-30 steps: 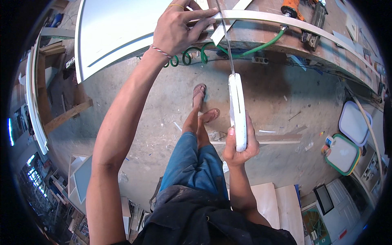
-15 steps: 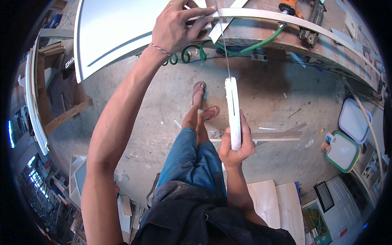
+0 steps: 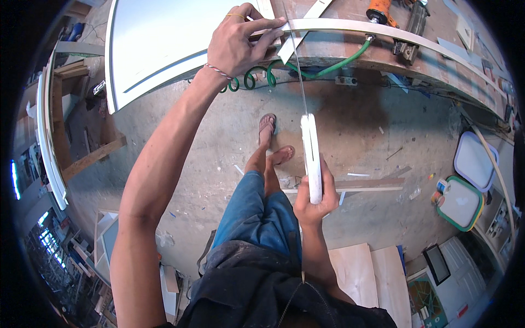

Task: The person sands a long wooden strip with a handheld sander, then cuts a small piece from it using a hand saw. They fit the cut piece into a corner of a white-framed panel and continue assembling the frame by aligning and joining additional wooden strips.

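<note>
Gripping a white strip and a saw at the bench edge

Our left hand (image 3: 238,46) pinches the white strip (image 3: 339,24) between thumb and forefinger, the fingertips just beside the place where the blade crosses it. The other fingers are bent, and we cannot tell what they touch. Our right hand (image 3: 317,197) is closed around the saw (image 3: 310,158), with the thumb along one side of its smooth, white, slotted handle. The blade is thin, narrow, grey metal, reaching from the handle to the strip.

The strip is slim and flat, running rightward along the workbench (image 3: 328,46), whose brown top looks scuffed. Under it, a short white piece (image 3: 292,48) lies aslant, one end near the bench edge. To our left sits a broad, smooth white panel (image 3: 164,38) with a dark line along its near border. A glossy green hose (image 3: 350,57) coils below the edge; an orange tool (image 3: 378,10) lies farther right, beyond the strip.

The saw handle hangs out past the bench edge, over the concrete floor (image 3: 350,142), well apart from the bench. That stained, scrap-dotted floor stretches around our sandalled feet, giving the right arm room. Pale wood sheets (image 3: 353,273) lie near our right elbow.
</note>
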{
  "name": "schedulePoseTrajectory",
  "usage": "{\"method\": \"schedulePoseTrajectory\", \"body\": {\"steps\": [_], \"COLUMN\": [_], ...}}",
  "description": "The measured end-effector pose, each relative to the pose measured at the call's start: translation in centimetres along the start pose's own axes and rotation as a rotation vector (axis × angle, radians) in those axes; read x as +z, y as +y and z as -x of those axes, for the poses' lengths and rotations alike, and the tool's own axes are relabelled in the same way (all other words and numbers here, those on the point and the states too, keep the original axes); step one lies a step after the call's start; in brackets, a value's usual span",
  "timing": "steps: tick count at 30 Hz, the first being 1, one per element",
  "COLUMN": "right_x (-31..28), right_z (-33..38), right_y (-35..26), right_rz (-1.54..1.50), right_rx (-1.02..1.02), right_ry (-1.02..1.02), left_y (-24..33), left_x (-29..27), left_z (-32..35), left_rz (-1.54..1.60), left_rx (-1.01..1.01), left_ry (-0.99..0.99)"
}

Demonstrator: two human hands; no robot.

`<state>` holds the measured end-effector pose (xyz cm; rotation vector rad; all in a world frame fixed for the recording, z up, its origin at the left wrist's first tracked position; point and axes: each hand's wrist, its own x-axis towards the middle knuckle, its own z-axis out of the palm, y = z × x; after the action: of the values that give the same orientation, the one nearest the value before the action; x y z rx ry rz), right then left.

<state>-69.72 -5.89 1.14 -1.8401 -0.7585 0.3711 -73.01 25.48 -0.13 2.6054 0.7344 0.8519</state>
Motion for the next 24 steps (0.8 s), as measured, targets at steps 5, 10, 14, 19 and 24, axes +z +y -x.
{"method": "schedulePoseTrajectory", "body": {"steps": [5, 10, 14, 19, 24], "right_x": [1.6, 0.7, 1.2, 2.2, 0.5], "right_z": [-2.3, 0.0, -0.7, -1.9, 0.6], "right_y": [-0.2, 0.4, 0.6, 0.6, 0.2], "right_rz": [0.028, 0.025, 0.004, 0.025, 0.024], "right_rx": [-0.028, -0.076, -0.033, -0.048, -0.022], "right_ry": [0.013, 0.052, 0.031, 0.026, 0.030], "left_y": [-0.3, -0.4, -0.4, -0.3, -0.5], "left_x": [0.1, 0.1, 0.0, -0.1, -0.1], "left_z": [0.0, 0.1, 0.0, -0.1, 0.0], "left_rz": [-0.022, -0.035, -0.023, -0.023, -0.053], "left_rx": [0.031, 0.099, 0.062, 0.082, 0.054], "left_ry": [-0.003, 0.033, -0.005, 0.009, -0.027]}}
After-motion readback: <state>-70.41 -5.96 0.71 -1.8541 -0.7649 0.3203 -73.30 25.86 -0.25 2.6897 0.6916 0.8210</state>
